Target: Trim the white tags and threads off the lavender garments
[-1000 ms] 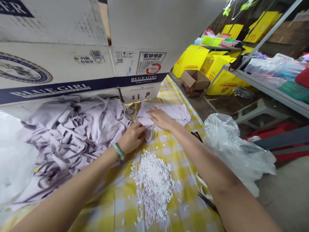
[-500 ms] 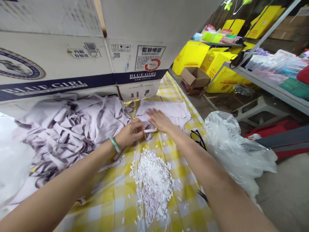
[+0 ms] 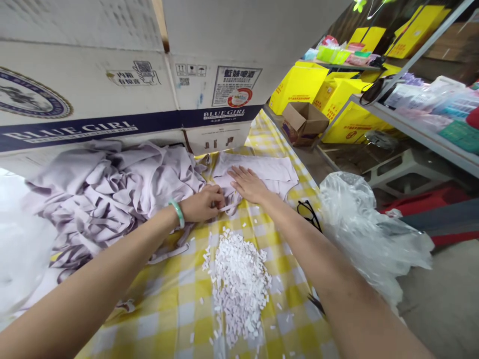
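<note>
Pale lilac fabric pieces lie flat in a stack on the checked tablecloth. My right hand rests on them, fingers stretched out and palm down. Just left of it, my left hand, with a green bangle at the wrist, is closed in a pinch on a narrow fabric strap at the stack's near left edge. Beside my left hand is a large crumpled heap of the same lilac fabric. Nearer to me lies a pile of small white pieces.
Cardboard beer boxes wall off the back. Right of my right arm are black-framed glasses, a dark pointed tool partly under the forearm, and a clear plastic bag. Beyond stand a small open carton, yellow bags and a loaded shelf.
My left hand has turned slightly and the strap in its pinch now sits lower and slanted. My right hand stays flat on the fabric. The whole view has shifted slightly.
</note>
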`<control>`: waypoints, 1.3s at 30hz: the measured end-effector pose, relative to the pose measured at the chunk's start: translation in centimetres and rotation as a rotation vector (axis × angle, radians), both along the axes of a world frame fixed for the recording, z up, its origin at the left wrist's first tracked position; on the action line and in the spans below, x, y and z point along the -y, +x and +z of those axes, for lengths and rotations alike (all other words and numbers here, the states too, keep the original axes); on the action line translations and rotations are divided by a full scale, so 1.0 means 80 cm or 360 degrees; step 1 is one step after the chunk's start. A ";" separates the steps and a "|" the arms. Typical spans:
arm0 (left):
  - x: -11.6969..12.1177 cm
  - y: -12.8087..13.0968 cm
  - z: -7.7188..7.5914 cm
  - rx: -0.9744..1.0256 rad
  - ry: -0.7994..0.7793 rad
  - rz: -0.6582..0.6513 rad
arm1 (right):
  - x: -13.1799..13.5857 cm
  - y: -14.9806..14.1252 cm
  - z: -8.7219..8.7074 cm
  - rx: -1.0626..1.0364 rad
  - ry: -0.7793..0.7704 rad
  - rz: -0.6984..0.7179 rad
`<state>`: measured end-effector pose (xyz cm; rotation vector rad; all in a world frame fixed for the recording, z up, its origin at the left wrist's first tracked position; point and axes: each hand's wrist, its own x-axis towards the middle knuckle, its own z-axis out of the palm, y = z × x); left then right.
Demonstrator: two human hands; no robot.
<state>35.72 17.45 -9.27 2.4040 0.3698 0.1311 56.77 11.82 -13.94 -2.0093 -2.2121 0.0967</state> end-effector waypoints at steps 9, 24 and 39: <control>0.077 -0.017 0.022 -0.0048 0.0482 0.0244 | 0.002 0.002 -0.004 -0.0022 0.0018 0.0006; 0.232 -0.244 0.036 0.0083 0.0896 0.0944 | 0.076 -0.281 0.070 -0.0528 0.0447 0.0496; 0.173 -0.473 0.067 -0.0467 0.0842 0.2067 | 0.083 -0.642 0.078 -0.0405 0.0165 0.1207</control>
